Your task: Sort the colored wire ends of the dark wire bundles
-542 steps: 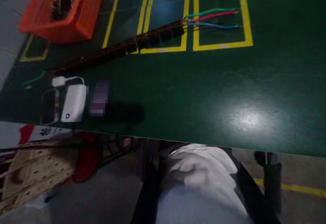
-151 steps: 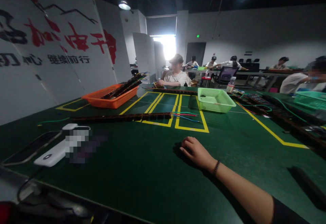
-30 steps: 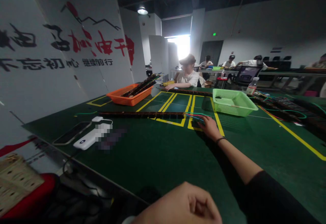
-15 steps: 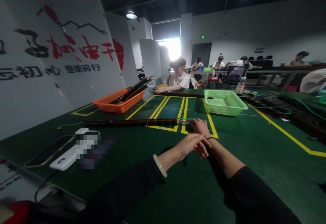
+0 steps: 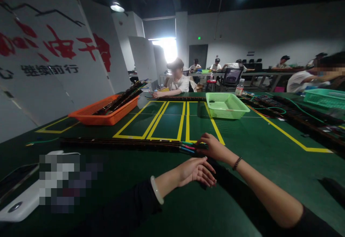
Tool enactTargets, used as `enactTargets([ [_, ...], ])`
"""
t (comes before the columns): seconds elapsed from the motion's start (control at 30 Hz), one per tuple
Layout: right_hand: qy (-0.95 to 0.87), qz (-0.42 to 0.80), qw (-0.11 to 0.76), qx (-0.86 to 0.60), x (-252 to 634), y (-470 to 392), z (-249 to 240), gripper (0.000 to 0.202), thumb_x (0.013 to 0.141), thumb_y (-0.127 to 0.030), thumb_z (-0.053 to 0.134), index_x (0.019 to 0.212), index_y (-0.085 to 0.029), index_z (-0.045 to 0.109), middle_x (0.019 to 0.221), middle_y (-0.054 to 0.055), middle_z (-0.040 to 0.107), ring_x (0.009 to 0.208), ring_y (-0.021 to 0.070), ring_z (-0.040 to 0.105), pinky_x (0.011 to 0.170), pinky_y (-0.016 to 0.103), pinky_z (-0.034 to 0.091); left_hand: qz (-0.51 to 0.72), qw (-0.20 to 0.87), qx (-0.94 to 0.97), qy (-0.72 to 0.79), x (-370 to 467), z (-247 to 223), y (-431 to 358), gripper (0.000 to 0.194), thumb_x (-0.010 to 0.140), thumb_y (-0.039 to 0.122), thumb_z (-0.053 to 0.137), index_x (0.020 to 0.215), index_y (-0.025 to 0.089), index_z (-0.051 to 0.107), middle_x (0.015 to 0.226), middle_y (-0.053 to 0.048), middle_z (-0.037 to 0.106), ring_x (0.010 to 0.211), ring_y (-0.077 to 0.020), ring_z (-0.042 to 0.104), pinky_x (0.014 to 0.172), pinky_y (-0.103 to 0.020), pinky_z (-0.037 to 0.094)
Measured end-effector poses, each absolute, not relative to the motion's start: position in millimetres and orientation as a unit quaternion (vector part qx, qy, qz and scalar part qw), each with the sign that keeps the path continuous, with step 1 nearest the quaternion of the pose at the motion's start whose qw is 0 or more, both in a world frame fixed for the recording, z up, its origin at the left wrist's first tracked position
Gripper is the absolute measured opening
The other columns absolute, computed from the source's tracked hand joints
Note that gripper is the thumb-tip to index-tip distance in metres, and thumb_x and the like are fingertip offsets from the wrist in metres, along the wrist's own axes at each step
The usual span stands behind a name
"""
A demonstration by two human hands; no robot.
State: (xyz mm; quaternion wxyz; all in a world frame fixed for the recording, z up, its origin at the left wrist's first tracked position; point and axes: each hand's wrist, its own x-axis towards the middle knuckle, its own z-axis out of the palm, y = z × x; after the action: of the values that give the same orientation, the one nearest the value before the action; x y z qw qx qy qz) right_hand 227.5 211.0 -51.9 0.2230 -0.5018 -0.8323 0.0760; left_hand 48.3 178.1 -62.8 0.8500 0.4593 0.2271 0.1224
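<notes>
A long dark strip (image 5: 121, 143) lies on the green desk (image 5: 285, 168), stretched from the left of the frame to its centre. The coloured wires (image 5: 187, 148) at its right end are taken between the fingertips of the right hand (image 5: 214, 147), where the grip appears closed; the exact contact is partly hidden by the fingers. By the left hand (image 5: 194, 172) nothing is held: its fingers are loosely spread just below the right hand. The step in hand is judged to be the handling of the strip by its wire end. For any further shifting, a second hold on the strip would be called for, so that the wires are not strained.

Rectangles are marked on the desk in yellow tape (image 5: 125, 136). More strips are leaned in an orange basket (image 5: 118, 116) at left; a light green basket (image 5: 229, 113) is placed right of centre. A white power pack (image 5: 24, 201) is seen at lower left. Beyond the desk's far edge a co-worker (image 5: 180, 82) is seated, backlit by a bright window (image 5: 169, 50). The upper left is filled by a wall (image 5: 61, 59) lettered in red and black.
</notes>
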Motion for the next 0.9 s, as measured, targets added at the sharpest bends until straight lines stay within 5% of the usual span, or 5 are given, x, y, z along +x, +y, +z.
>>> enactTargets([
  [0.1, -0.82, 0.123, 0.24, -0.505, 224, 210, -53, 0.051, 0.076, -0.042, 0.065, 0.119, -0.016, 0.057, 0.111, 0.013, 0.058, 0.1, 0.0223, 0.055, 0.086, 0.035, 0.043, 0.107, 0.866, 0.44, 0.213, 47, -64, 176, 0.046, 0.089, 0.044, 0.036, 0.091, 0.006, 0.063, 0.085, -0.016, 0.066, 0.079, -0.0213, 0.065, 0.079, -0.035, 0.044],
  [0.47, -0.783, 0.36, 0.141, -0.487, 220, 211, -51, 0.028, 0.074, -0.032, 0.062, 0.093, -0.011, 0.063, 0.083, 0.004, 0.066, 0.068, 0.0141, 0.054, 0.062, 0.025, 0.042, 0.089, 0.886, 0.404, 0.21, 47, -72, 184, 0.05, 0.09, 0.044, 0.037, 0.092, 0.002, 0.064, 0.097, -0.023, 0.065, 0.09, -0.0238, 0.065, 0.095, -0.041, 0.039],
  [0.7, -0.813, 0.309, 0.076, -0.488, 219, 205, -44, 0.018, 0.072, -0.03, 0.06, 0.071, -0.012, 0.06, 0.058, -0.005, 0.05, 0.054, 0.0078, 0.035, 0.048, 0.021, 0.025, 0.086, 0.855, 0.465, 0.214, 46, -65, 177, 0.044, 0.089, 0.042, 0.042, 0.092, 0.005, 0.065, 0.096, -0.021, 0.066, 0.09, -0.0243, 0.065, 0.092, -0.042, 0.041],
  [0.9, -0.824, 0.233, 0.116, -0.503, 213, 195, -42, 0.008, 0.069, -0.016, 0.054, 0.065, -0.012, 0.059, 0.057, -0.003, 0.053, 0.054, 0.0077, 0.037, 0.05, 0.021, 0.027, 0.071, 0.885, 0.396, 0.232, 46, -68, 180, 0.065, 0.089, 0.057, 0.03, 0.093, 0.002, 0.064, 0.096, -0.022, 0.066, 0.091, -0.0254, 0.064, 0.094, -0.043, 0.04],
])
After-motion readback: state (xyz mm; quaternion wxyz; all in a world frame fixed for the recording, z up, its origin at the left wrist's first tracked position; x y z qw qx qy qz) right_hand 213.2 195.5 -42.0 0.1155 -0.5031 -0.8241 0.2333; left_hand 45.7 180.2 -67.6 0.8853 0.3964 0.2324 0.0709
